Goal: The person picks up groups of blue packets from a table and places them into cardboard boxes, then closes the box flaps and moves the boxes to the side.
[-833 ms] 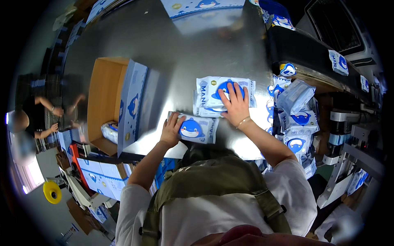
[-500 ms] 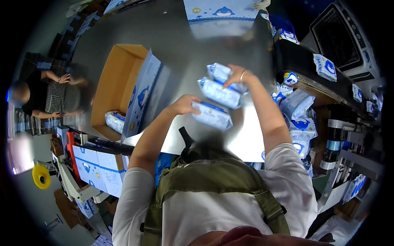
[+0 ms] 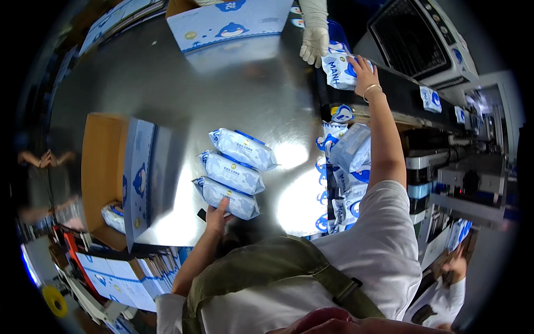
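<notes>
The right hand [image 3: 365, 78] has moved to a separate pack [image 3: 337, 71], leaving the left hand [image 3: 216, 218] touching three aligned packs [image 3: 232, 173], either grip's closure indeterminable.

At the left hand [image 3: 218, 216], the packs [image 3: 231, 172] are smooth plastic film with a soft sheen. Beneath them the tabletop [image 3: 239, 94] is polished metal, mirror-bright in patches. Left of that grip, the carton [image 3: 103, 167] shows matt cardboard inside. Below the right hand [image 3: 364, 77], the belt [image 3: 397, 89] looks matt.
</notes>
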Motion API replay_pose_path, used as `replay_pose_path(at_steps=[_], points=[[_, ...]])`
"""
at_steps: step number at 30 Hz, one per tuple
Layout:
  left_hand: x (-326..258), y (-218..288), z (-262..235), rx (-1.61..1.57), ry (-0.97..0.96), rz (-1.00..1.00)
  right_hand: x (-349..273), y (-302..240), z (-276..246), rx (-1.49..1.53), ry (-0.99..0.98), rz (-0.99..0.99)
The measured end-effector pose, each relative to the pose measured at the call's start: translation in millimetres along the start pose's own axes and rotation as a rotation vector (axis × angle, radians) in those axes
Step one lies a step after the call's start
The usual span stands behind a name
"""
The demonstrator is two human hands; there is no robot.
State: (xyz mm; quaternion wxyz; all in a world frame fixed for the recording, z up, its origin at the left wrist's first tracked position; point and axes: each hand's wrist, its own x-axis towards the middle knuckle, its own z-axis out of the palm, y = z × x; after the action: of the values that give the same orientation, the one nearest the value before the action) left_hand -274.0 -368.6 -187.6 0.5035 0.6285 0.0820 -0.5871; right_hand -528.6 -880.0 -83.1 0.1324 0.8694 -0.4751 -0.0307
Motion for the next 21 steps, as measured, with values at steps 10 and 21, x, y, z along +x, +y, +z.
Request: replay_pose_path(at_steps=[10,21], points=[[-9.6,8.1,-6.0,-0.122,-0.010,-0.092,-6.0,-157.1,-27.0,0.996,-0.198,-0.275],[-28.8,6.7,-55.5,-0.393,-0.199,0.101,-111.5,-245.0,33.4,1.775,-0.817,0.127]])
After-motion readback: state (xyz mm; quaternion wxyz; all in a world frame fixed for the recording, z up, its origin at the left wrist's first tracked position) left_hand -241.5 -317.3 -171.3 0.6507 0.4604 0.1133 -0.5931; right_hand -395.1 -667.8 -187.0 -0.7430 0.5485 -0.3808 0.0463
